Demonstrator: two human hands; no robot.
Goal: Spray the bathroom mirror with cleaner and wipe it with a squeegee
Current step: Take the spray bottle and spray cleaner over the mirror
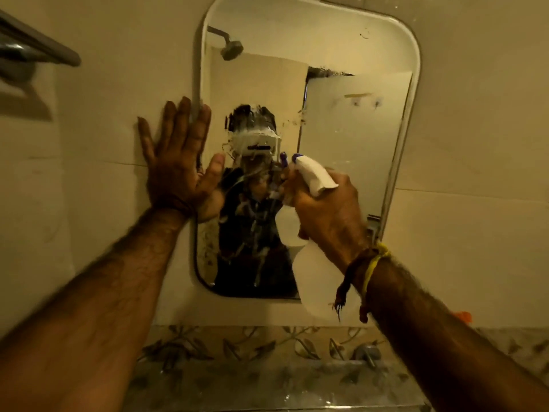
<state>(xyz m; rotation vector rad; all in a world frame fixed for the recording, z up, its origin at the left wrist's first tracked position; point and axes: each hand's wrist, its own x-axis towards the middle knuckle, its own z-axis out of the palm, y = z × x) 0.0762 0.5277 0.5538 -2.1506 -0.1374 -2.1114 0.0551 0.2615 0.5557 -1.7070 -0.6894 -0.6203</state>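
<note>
The mirror point(341, 120) hung on the far wall, a tall pane with rounded corners in a pale frame, above a patterned tile band. Its middle was wet: white streaks of cleaner ran down the glass from about its centre toward the lower edge, while the upper and right parts looked dry and fairly clean but for a few specks. The left hand point(178, 162) lay flat and released, fingers spread, across the wall and the mirror's left edge, probably to brace the person while spraying. The right hand point(329, 215) was clenched around the neck of a spray bottle point(315, 176), whose white head with a purple tip pointed at the glass from just in front of it, so the mist would land on the wet patch; the clear body hung below the wrist. No squeegee was in view, so wiping seemed not yet begun.
</note>
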